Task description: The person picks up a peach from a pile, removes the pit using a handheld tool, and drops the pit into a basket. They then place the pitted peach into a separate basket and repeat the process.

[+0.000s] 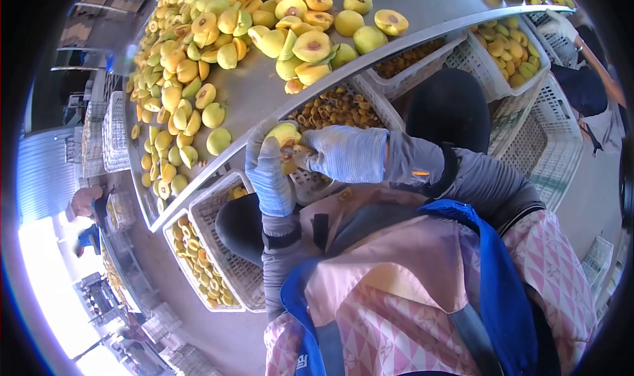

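Observation:
My left hand [269, 171], in a pale blue-and-white glove, is closed around a cut yellow peach [284, 133] in front of my chest. My right hand [343, 154], gloved the same way, is closed with its fingertips against the cut side of this fruit. Whatever sits in the right fingers is too small and covered to make out. Just beyond my hands, a crate of brown peach pits [340, 108] stands below the table edge. Many halved peaches [205, 26] are heaped on the metal table [254, 102].
A white crate of peach halves [201, 264] stands at my left, another crate of peaches [508, 49] at the right. The table's raised metal rim [370, 58] runs diagonally ahead of me. A co-worker's gloved hand [560, 27] shows at the upper right; stacked crates [548, 135] stand below.

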{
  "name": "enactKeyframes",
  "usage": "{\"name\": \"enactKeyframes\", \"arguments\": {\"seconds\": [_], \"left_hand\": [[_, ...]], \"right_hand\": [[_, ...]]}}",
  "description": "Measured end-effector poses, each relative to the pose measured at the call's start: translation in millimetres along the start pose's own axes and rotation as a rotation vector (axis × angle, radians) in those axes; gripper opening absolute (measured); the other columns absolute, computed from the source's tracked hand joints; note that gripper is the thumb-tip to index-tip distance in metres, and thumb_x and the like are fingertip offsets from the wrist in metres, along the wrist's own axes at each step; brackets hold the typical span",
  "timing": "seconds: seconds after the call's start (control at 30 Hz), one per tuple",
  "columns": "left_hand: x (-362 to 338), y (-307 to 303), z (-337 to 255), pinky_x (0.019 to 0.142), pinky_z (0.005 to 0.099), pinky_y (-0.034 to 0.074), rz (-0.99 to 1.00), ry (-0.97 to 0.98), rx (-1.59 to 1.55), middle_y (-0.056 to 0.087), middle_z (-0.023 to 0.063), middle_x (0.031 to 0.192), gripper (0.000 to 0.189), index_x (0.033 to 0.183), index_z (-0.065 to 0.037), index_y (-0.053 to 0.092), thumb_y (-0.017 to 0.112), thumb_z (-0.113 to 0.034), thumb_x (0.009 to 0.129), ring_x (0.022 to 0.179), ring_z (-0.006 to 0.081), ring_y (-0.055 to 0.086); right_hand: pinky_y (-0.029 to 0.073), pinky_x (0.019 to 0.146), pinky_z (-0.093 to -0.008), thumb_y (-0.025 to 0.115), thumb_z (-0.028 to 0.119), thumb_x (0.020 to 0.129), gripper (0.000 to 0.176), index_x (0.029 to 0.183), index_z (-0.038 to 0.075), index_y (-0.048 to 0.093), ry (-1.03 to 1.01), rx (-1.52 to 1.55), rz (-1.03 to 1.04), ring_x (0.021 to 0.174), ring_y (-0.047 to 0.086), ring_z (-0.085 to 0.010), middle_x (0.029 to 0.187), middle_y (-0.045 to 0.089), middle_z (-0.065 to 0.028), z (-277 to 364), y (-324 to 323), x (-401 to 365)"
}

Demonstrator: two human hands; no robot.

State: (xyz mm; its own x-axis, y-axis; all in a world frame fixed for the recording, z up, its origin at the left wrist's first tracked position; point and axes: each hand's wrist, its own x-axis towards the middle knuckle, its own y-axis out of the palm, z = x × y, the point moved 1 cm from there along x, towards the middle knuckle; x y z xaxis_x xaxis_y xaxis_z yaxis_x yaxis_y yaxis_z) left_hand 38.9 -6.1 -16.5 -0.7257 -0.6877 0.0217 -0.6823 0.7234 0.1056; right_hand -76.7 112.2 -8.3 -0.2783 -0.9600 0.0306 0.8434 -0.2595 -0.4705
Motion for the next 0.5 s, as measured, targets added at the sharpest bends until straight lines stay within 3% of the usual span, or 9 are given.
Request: {"name": "enactKeyframes", "arguments": {"seconds": [0.13,0.2,0.3,0.33,0.43,0.5], "left_hand": [[7.3,11.9,1.5,0.088,0.0351,0.051,-0.101,0.031,0.010,0.063,0.0160,0.109,0.046,0.120,0.003,0.055,0.055,-0.036,0.096,0.098,0.0225,0.062],[10.4,16.0,5.4,0.088,0.0350,0.051,-0.143,0.042,0.058,0.063,0.0165,0.109,0.045,0.120,0.004,0.055,0.055,-0.035,0.097,0.098,0.0225,0.062],[12.7,18.2,7.9,0.087,0.0352,0.051,-0.140,0.028,0.044,0.064,0.0170,0.109,0.045,0.121,0.004,0.055,0.054,-0.034,0.097,0.096,0.0225,0.062],[13.7,17.0,10.2,0.088,0.0356,0.051,-0.160,0.106,0.143,0.064,0.0172,0.108,0.046,0.121,0.004,0.055,0.054,-0.035,0.097,0.096,0.0230,0.062],[12.0,22.0,4.6,0.088,0.0363,0.052,-0.148,0.192,0.215,0.064,0.0179,0.108,0.048,0.122,0.005,0.054,0.056,-0.035,0.096,0.097,0.0243,0.063],[9.4,23.4,3.5,0.088,0.0366,0.052,-0.121,0.196,0.182,0.065,0.0185,0.109,0.049,0.123,0.005,0.054,0.056,-0.036,0.095,0.098,0.0251,0.063]], "right_hand": [[0.053,0.068,-0.0453,0.056,0.032,0.094,0.034,0.096,-0.001,0.062,-0.067,-0.177,-0.057,0.076,0.067,-0.0375,0.077,0.066,-0.0226,2.7,-14.0,-3.4],[0.053,0.068,-0.0452,0.057,0.032,0.093,0.033,0.097,-0.001,0.062,-0.030,-0.265,0.014,0.076,0.067,-0.0379,0.078,0.066,-0.0222,3.1,-21.1,-4.1],[0.052,0.065,-0.0464,0.055,0.032,0.094,0.034,0.098,-0.001,0.062,-0.039,-0.230,-0.098,0.074,0.067,-0.0381,0.076,0.066,-0.0223,-3.1,-14.4,-5.4],[0.052,0.065,-0.0464,0.055,0.032,0.094,0.034,0.098,-0.001,0.062,-0.036,-0.227,-0.097,0.074,0.067,-0.0381,0.076,0.066,-0.0223,-2.7,-13.6,-6.5],[0.052,0.060,-0.0467,0.055,0.033,0.095,0.034,0.098,0.000,0.062,0.024,-0.044,-0.172,0.070,0.066,-0.0377,0.074,0.065,-0.0218,-7.4,-9.6,-1.8],[0.050,0.054,-0.0405,0.053,0.036,0.097,0.038,0.100,0.000,0.062,-0.035,0.291,-0.101,0.060,0.066,-0.0301,0.069,0.065,-0.0184,-24.9,-1.5,7.4]]}}
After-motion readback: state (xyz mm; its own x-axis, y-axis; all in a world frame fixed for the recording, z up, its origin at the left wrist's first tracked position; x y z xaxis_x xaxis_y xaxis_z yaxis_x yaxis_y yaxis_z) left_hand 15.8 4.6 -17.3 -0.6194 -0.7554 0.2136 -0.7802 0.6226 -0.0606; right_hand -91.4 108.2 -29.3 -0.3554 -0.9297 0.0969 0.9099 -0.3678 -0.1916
